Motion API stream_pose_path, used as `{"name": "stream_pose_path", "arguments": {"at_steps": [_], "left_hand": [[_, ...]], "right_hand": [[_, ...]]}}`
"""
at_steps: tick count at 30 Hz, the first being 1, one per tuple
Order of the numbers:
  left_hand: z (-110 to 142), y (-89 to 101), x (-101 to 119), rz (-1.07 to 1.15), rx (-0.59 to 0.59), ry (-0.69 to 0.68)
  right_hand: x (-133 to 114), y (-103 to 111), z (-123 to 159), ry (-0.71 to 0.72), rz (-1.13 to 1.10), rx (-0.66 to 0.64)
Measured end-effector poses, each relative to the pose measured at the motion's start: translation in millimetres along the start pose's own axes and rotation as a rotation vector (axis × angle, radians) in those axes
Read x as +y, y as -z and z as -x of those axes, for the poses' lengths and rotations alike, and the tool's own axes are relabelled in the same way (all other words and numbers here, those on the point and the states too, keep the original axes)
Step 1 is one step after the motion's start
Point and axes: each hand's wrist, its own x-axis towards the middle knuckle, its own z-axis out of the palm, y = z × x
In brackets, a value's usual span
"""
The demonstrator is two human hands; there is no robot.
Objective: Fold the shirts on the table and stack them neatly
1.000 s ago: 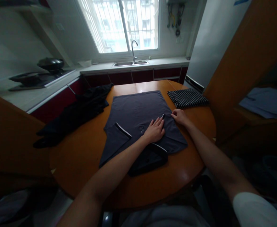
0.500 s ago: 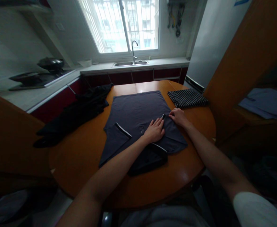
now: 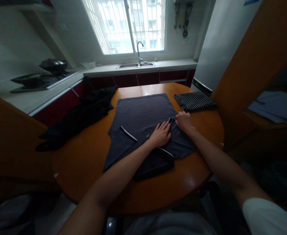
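Note:
A dark grey polo shirt (image 3: pixel 141 112) lies spread on the round wooden table (image 3: pixel 82 173), its collar toward me and its hem toward the window. Both short sleeves, edged in black and white, are folded inward over the body. My left hand (image 3: pixel 160 134) rests flat on the shirt, fingers spread, the tips by the cuff of the right-hand sleeve. Just right of it, my right hand (image 3: pixel 184 121) is closed, pinching the shirt fabric at the side edge beside that cuff. My left forearm covers part of the collar area.
Black clothing (image 3: pixel 78 119) lies heaped along the table's left side. A folded striped garment (image 3: pixel 194 101) sits at the back right. Beyond the table are a counter with a sink (image 3: pixel 133 65), a stove with pans (image 3: pixel 52 65), and a fridge (image 3: pixel 219 45).
My right hand has moved slightly left along the shirt's side edge, its fingers curling in more. The left hand stays in place on the shirt.

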Motion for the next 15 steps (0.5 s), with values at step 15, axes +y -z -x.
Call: {"name": "stream_pose_path", "arguments": {"at_steps": [15], "left_hand": [[-18.6,24.3,-9.9,0.892,0.39,0.365]], "right_hand": [[37.8,-22.4,-13.8,-0.234,-0.287,0.163]]}}
